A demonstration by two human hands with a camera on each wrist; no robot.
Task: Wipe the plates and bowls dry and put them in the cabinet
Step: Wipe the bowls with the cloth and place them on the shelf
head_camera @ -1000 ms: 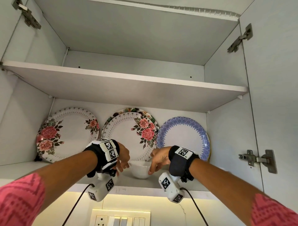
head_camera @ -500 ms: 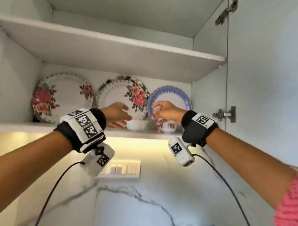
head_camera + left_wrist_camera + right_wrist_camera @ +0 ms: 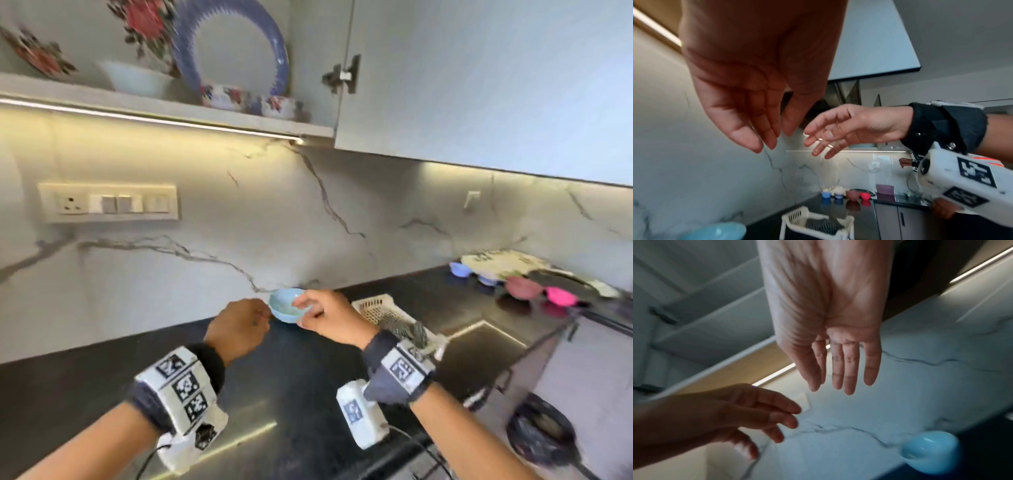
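My left hand (image 3: 239, 327) is relaxed, fingers loose, holding nothing. Small blue bowl (image 3: 287, 305) sits on the dark surface (image 3: 102, 387) by the wall, between my hands. My right hand (image 3: 330, 318) is spread above it, empty.

Glossy black countertop (image 3: 308, 377), veined marble-look backsplash (image 3: 274, 212).

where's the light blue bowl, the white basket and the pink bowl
light blue bowl (image 3: 286, 305): head view, on its inner hollow.
white basket (image 3: 371, 306): head view, on its lattice wall.
pink bowl (image 3: 560, 296): head view, on its outer side.
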